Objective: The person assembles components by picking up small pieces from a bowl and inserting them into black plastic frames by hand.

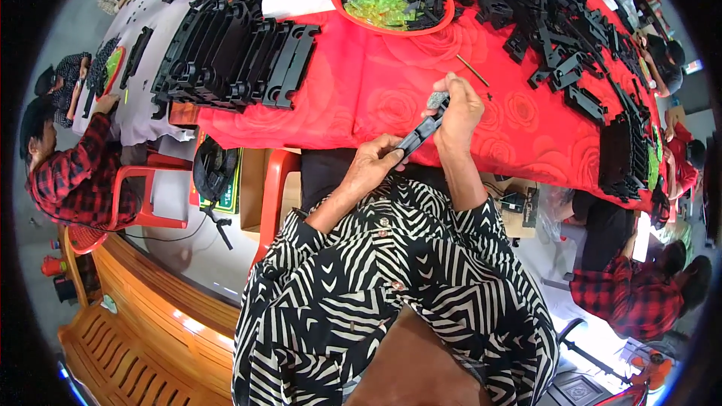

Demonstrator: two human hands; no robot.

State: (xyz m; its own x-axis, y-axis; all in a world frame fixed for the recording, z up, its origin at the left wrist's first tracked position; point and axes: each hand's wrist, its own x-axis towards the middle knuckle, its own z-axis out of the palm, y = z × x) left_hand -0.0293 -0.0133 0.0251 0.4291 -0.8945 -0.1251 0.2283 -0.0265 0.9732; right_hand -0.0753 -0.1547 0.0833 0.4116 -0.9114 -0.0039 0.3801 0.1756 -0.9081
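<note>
Gripping a slim black part (420, 136), head view: left hand (374, 158) closed on its lower end, right hand (460, 116) curled at the upper, small grey lump (437, 98) there, kind unclear. Part at near edge of red-clothed bench (338, 105). Beyond: red bowl (449, 15), green and black pieces inside.
</note>
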